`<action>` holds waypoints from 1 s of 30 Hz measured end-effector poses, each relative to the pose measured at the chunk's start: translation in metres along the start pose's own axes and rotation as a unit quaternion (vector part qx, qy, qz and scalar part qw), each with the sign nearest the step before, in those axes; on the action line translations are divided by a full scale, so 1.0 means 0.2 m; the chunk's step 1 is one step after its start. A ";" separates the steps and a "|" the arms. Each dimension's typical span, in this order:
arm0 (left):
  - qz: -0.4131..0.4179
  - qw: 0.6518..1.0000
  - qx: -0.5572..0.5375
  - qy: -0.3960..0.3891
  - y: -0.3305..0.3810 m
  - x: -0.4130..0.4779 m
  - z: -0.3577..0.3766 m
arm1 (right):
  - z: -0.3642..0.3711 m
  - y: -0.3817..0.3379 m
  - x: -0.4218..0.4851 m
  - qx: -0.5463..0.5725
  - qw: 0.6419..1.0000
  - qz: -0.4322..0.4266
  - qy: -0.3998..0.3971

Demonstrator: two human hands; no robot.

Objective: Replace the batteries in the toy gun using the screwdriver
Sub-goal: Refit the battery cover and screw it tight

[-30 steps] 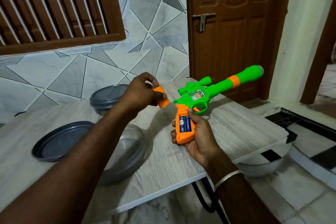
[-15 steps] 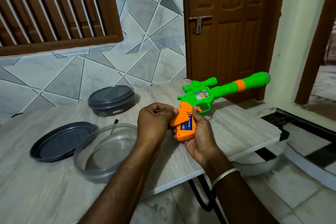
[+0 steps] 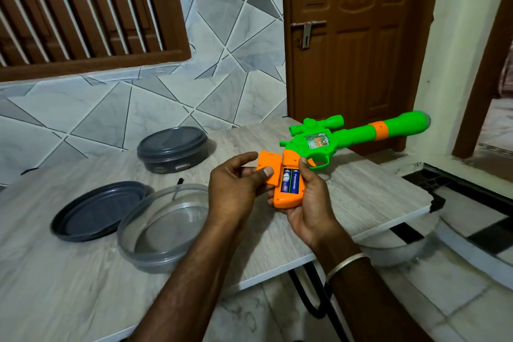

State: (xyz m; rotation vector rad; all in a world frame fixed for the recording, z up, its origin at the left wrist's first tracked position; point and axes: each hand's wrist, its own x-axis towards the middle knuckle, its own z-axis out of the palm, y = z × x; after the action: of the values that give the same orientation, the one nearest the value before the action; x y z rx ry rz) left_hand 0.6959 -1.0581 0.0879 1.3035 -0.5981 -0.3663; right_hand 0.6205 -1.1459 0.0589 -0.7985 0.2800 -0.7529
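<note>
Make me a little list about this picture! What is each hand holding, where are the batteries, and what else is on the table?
left hand: holds the orange cover
right hand: holds the toy gun by its handle
batteries: two, showing in the open handle
cover: off, right beside the handle
table: clear bowl, dark lid, closed dark tub

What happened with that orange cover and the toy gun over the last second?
The left hand brought the orange cover down onto the toy gun, half hiding the batteries, then slid it off to the left; both batteries show again. The right hand kept holding the grip, and the clear bowl on the table stayed put.
</note>
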 end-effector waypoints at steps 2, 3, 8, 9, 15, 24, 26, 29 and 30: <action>-0.003 1.000 0.015 0.003 -0.01 0.00 0.01 | 0.00 0.00 0.00 -0.003 1.000 -0.002 0.000; 0.002 0.999 0.034 0.010 -0.02 0.01 0.01 | 0.00 0.00 0.00 -0.003 1.000 -0.002 0.000; 0.027 0.991 0.127 0.026 -0.03 0.03 0.01 | -0.01 0.00 0.00 -0.003 1.000 -0.001 0.006; 0.034 0.988 0.149 0.024 -0.03 0.03 0.00 | -0.01 0.00 0.00 -0.002 1.000 -0.001 0.007; 0.067 0.963 0.261 0.011 0.00 0.07 -0.02 | -0.01 -0.01 0.00 -0.004 1.000 0.000 0.017; 0.068 0.949 0.307 -0.022 0.02 0.06 -0.01 | -0.02 -0.01 0.00 0.009 1.000 0.003 0.014; 0.050 0.952 0.299 -0.044 0.03 0.07 -0.04 | -0.02 -0.01 0.00 0.007 1.000 0.002 0.019; 0.025 0.958 0.277 -0.071 0.06 0.08 -0.07 | -0.02 0.00 0.01 0.004 1.000 0.000 0.021; 0.022 0.958 0.274 -0.077 0.07 0.08 -0.07 | -0.02 0.00 0.01 0.003 1.000 0.000 0.019</action>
State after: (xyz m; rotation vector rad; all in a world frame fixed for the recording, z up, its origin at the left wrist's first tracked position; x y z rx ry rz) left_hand 0.7164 -1.0537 0.1019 1.7982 -0.8995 -0.2749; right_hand 0.6198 -1.1493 0.0559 -0.7790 0.3117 -0.7696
